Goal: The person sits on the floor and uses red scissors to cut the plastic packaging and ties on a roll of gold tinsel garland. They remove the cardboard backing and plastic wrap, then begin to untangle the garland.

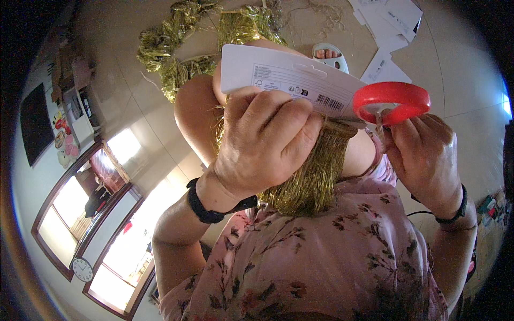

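A white printed card (289, 76) with a barcode and a hanging slot is gripped along its lower edge by my left hand (267, 140). Gold tinsel fringe (309, 180) hangs below the card, over my lap. At the card's right end, my right hand (417, 152) is closed beside a red ring-shaped roll (391, 102), seemingly of tape. A thin twisted strip hangs through the ring down to my right fingers. Whether the roll touches the card cannot be told. The fingertips of both hands are partly hidden.
More gold tinsel fringe (168, 52) lies in a heap on the tiled floor beyond my knees. White cards (389, 24) are scattered at the upper right, near a foot in a white slipper (331, 56). Loose clear strands lie between them. A low white unit (78, 116) holds small items at the left.
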Demonstrator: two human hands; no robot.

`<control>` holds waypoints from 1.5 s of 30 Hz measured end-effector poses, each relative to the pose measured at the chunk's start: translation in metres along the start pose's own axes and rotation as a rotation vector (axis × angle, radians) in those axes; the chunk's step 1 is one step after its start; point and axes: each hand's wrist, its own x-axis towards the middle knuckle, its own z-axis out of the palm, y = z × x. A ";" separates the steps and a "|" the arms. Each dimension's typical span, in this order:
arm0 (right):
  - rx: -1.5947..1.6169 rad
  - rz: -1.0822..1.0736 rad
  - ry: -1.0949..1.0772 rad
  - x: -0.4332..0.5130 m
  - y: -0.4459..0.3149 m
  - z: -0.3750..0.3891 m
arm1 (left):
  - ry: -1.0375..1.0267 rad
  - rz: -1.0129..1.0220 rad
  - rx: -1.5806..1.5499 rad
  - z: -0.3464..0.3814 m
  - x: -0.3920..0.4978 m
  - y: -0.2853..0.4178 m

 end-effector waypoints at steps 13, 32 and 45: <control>0.071 0.050 -0.175 0.011 0.000 -0.003 | 0.031 0.048 0.024 0.001 -0.007 -0.002; 1.379 0.597 0.118 -0.019 0.011 0.052 | 0.454 -0.607 -0.464 -0.014 -0.027 -0.016; 1.717 0.229 0.238 0.007 0.000 0.049 | 0.362 -0.797 -1.136 -0.078 -0.019 0.044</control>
